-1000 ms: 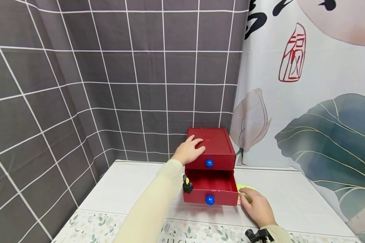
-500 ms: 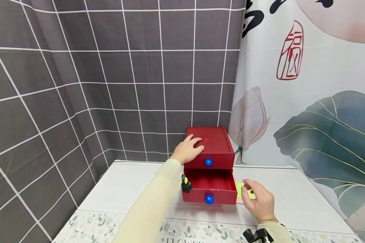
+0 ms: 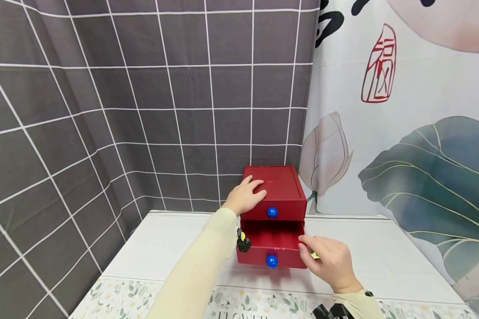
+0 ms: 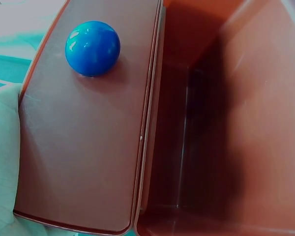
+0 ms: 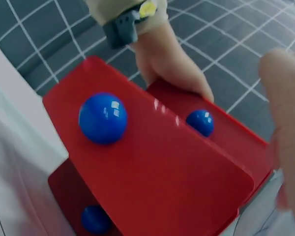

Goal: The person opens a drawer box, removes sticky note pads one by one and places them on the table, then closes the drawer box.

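A small red two-drawer cabinet [image 3: 277, 181] with blue knobs stands on the white table. Its lower drawer [image 3: 253, 255] is pulled out, and its upper one is closed. My left hand [image 3: 243, 197] rests on the cabinet's top left edge with fingers spread. In the left wrist view, the inside of the lower drawer [image 4: 265, 128] is bare where it shows. My right hand [image 3: 329, 261] is at the drawer's right wall, thumb and forefinger close together at the rim. I cannot tell whether anything is between them. In the right wrist view, its fingers [image 5: 285, 113] are blurred beside the drawer.
Beside the drawer, a yellow-green paper [image 3: 314, 255] is mostly hidden behind my right hand. Grey cloth with a white grid [image 3: 191, 133] hangs behind and to the left. A printed white curtain [image 3: 343, 79] hangs to the right. A floral strip [image 3: 239, 303] runs along the table's front.
My right hand has come up from beside the yellow-green paper and moved left to the drawer's right rim. My left hand has stayed on the cabinet. The whole head view has shifted slightly.
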`<state>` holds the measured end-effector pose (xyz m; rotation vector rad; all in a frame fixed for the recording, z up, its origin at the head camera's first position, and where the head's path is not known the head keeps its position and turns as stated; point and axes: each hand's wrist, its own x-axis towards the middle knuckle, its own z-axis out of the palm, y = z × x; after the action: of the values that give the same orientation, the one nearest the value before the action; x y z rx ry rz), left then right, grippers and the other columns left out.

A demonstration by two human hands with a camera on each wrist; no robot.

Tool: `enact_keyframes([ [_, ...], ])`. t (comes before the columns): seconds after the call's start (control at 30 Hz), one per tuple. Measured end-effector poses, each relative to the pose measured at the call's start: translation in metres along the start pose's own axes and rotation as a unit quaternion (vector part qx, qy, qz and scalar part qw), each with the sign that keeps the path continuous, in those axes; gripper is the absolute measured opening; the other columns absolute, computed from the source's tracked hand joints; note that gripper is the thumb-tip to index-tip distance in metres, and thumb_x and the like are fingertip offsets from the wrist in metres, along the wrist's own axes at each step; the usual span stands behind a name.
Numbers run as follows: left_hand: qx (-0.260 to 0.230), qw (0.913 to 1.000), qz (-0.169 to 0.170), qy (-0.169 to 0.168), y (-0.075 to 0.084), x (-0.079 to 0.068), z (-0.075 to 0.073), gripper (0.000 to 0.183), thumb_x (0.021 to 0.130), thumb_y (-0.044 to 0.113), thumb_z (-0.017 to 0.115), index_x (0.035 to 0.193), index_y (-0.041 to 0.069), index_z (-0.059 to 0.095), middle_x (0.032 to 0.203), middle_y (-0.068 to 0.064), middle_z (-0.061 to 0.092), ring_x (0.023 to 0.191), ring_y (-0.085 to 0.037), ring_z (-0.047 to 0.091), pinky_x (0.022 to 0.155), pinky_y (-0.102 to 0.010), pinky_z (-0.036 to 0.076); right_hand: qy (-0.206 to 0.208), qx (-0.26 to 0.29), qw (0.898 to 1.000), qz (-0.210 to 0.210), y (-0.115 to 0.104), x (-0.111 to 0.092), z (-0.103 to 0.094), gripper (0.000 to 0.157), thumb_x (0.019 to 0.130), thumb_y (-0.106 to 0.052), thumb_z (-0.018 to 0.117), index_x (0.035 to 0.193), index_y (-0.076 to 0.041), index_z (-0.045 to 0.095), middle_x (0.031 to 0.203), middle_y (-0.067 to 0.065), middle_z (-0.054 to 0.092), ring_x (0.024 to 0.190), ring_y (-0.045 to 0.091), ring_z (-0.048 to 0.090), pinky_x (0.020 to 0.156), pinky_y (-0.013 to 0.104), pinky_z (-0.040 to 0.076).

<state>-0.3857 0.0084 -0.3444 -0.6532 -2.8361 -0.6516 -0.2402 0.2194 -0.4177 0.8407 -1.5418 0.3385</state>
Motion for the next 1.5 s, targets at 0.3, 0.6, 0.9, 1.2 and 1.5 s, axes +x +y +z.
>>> enact_keyframes([
  [0.3, -0.002, 1.0, -0.004, 0.004, 0.001, 0.0, 0.0, 0.053, 0.086, 0.051, 0.043, 0.136, 0.033, 0.044, 0.148, -0.003, 0.026, 0.124, -0.03, 0.041, 0.099, -0.047, 0.034, -0.072, 0.043, 0.996, -0.036, -0.023, 0.004, 0.016, 0.017, 0.085, -0.023, 0.057, 0.085, -0.011, 0.07, 0.06, -0.011, 0.057, 0.045, 0.002, 0.05, 0.042, 0.014, 0.04],
  [0.6, 0.004, 1.0, -0.001, 0.005, 0.0, 0.0, 0.001, 0.052, 0.087, 0.051, 0.042, 0.135, 0.032, 0.045, 0.148, -0.004, 0.027, 0.124, -0.029, 0.041, 0.099, -0.045, 0.034, -0.222, 0.012, 0.974, 0.051, -0.039, -0.012, 0.029, 0.016, 0.075, -0.033, 0.07, 0.087, -0.024, 0.065, 0.059, -0.019, 0.053, 0.047, -0.004, 0.048, 0.042, 0.015, 0.035],
  [0.9, 0.001, 1.0, 0.001, 0.009, 0.001, 0.0, 0.002, 0.052, 0.087, 0.051, 0.042, 0.135, 0.032, 0.045, 0.148, -0.004, 0.027, 0.122, -0.03, 0.043, 0.099, -0.045, 0.035, -0.259, -0.004, 0.96, 0.109, -0.042, -0.023, 0.036, 0.02, 0.072, -0.039, 0.073, 0.084, -0.027, 0.063, 0.065, -0.018, 0.059, 0.053, -0.003, 0.052, 0.047, 0.019, 0.041],
  [1.2, -0.002, 1.0, -0.002, 0.009, -0.001, 0.001, 0.004, 0.053, 0.086, 0.052, 0.042, 0.135, 0.032, 0.045, 0.148, -0.003, 0.027, 0.122, -0.031, 0.043, 0.098, -0.047, 0.035, -0.218, 0.017, 0.961, 0.172, -0.039, -0.037, 0.044, 0.024, 0.071, -0.035, 0.077, 0.092, -0.027, 0.069, 0.08, -0.019, 0.065, 0.06, -0.008, 0.052, 0.051, 0.017, 0.043],
  [1.5, -0.002, 0.9999, -0.004, 0.011, 0.0, 0.0, 0.003, 0.053, 0.086, 0.052, 0.043, 0.135, 0.032, 0.045, 0.148, -0.003, 0.027, 0.123, -0.031, 0.042, 0.098, -0.048, 0.035, -0.221, -0.009, 0.952, 0.211, -0.036, -0.05, 0.051, 0.034, 0.076, -0.033, 0.073, 0.109, -0.027, 0.067, 0.092, -0.017, 0.064, 0.066, -0.005, 0.052, 0.055, 0.019, 0.047],
])
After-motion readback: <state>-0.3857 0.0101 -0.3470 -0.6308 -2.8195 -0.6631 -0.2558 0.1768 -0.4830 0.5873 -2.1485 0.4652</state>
